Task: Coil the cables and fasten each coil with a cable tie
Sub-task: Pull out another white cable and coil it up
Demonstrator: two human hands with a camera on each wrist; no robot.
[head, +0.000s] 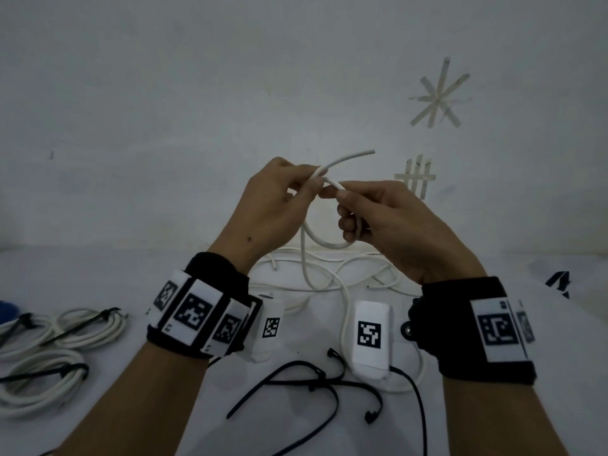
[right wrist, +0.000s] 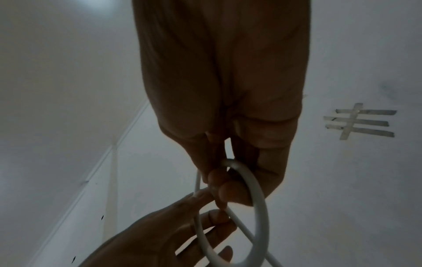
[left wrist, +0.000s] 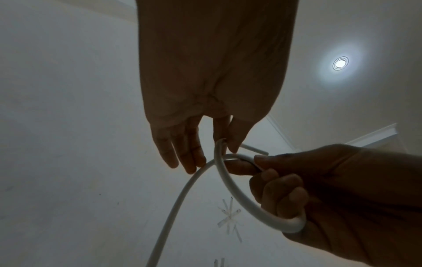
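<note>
Where both hands [head: 329,205] meet, white cable [head: 324,243] pinched, looped between.

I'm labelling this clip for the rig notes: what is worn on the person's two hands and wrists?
Both hands are bare, forearms unsleeved. The left wrist wears a black band carrying white blocks printed with black square code markers. The right wrist has a similar black band with white marker blocks. A white marker box trails a black cable.

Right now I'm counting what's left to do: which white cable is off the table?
The cable looped between the left hand and right hand, both gripping it. The tied coils at left and the loose cables behind lie on the table.
</note>
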